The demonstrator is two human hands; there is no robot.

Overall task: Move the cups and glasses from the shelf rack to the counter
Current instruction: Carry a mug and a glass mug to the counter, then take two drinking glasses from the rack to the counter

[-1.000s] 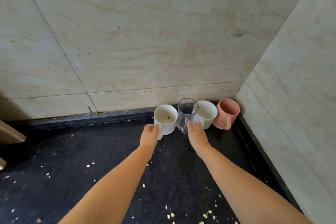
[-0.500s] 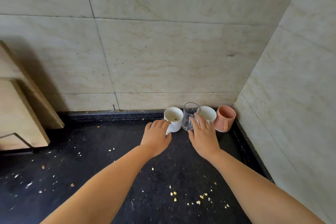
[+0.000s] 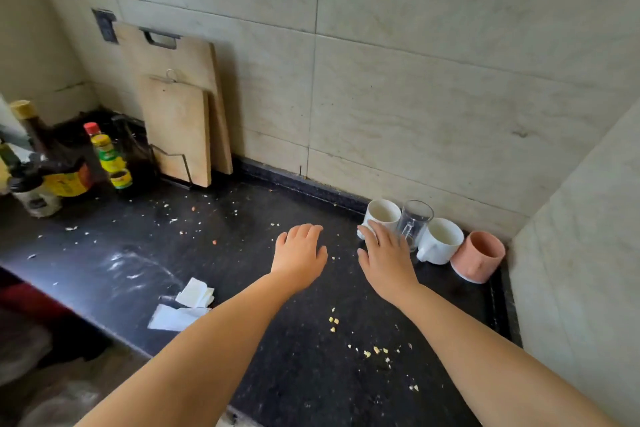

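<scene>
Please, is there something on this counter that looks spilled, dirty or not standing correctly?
Yes. Pale crumbs are scattered over the dark counter, a white powdery smear lies at its left, and crumpled paper sits near the front edge. The pink cup appears to lean, though the wide lens may exaggerate that. The other cups look upright.

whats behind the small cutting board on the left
A larger cutting board leans on the tiled wall right behind the small cutting board. The small board covers the larger one's lower part, so that part and whatever is down there cannot be seen.
</scene>
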